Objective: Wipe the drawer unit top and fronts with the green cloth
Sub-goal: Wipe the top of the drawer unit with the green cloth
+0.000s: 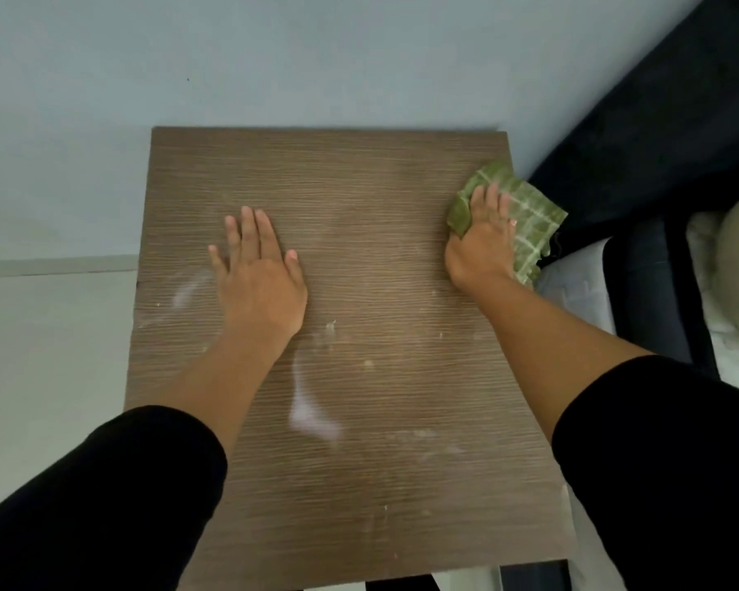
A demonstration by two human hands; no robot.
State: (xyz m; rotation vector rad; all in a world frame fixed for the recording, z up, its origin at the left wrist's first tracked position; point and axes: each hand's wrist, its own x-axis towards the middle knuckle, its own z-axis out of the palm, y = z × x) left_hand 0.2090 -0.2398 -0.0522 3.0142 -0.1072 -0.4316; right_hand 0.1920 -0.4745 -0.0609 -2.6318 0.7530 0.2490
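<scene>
The brown wood-grain top of the drawer unit (359, 185) fills the middle of the view, with pale dusty smears and specks across its near half. My right hand (483, 241) presses the crumpled green cloth (525, 211) onto the top's right edge, and part of the cloth hangs over that edge. My left hand (259, 266) lies flat on the top left of centre, fingers spread, holding nothing. The drawer fronts are hidden below the top.
A pale blue-grey wall (274, 57) stands directly behind the unit. A dark headboard (658, 121) and a bed with white bedding (581, 292) sit close against the right side. Light floor (48, 356) lies to the left.
</scene>
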